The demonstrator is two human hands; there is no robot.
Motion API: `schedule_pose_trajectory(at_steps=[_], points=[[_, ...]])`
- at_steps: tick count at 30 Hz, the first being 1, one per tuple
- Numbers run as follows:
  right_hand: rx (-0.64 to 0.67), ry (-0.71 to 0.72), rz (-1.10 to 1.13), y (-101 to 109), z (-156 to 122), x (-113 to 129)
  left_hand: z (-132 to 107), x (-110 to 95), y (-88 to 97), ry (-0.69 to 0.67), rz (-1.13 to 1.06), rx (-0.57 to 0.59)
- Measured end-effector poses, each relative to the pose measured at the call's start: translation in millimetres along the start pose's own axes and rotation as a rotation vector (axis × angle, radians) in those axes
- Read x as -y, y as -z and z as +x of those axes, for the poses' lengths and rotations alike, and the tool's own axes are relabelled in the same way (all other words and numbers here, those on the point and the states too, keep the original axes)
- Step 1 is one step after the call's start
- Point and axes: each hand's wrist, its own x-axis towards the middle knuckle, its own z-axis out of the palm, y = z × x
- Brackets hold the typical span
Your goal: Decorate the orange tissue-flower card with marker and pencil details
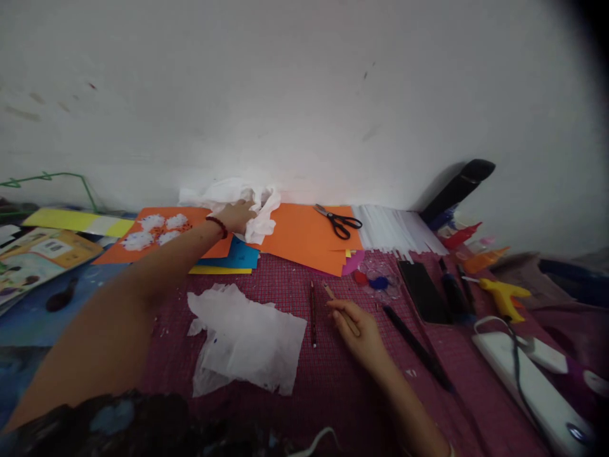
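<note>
At the back, by the wall, my left hand (238, 216) reaches into crumpled white tissue paper (266, 212), its fingers bent into the folds and partly hidden. My right hand (356, 330) is closed around a slim light-brown stick (328, 292), pencil-like or brush-like, its tip pointing away from me. Just left of that hand, a dark pencil (313, 314) lies on the red checked cloth (285, 279). Flat sheets of thin white paper (247, 339) with torn edges lie in front of me.
Black-handled scissors (341, 225) rest on orange paper (304, 235). White fluffy shapes (152, 222) sit on another orange sheet. White sticks (385, 228), a phone (423, 292), a dark pen-like rod (419, 349), a yellow glue gun (504, 295) and a white power strip (528, 381) are rightward.
</note>
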Motion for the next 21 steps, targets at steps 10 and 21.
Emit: schedule_pose_trajectory(at_steps=[10, 21], points=[[0.005, 0.013, -0.012, 0, -1, -1, -4, 18, 59.8, 0.108, 0.124, -0.279], [0.039, -0.019, -0.007, -2, -2, -2, -2, 61, 70.5, 0.247, 0.11, -0.435]])
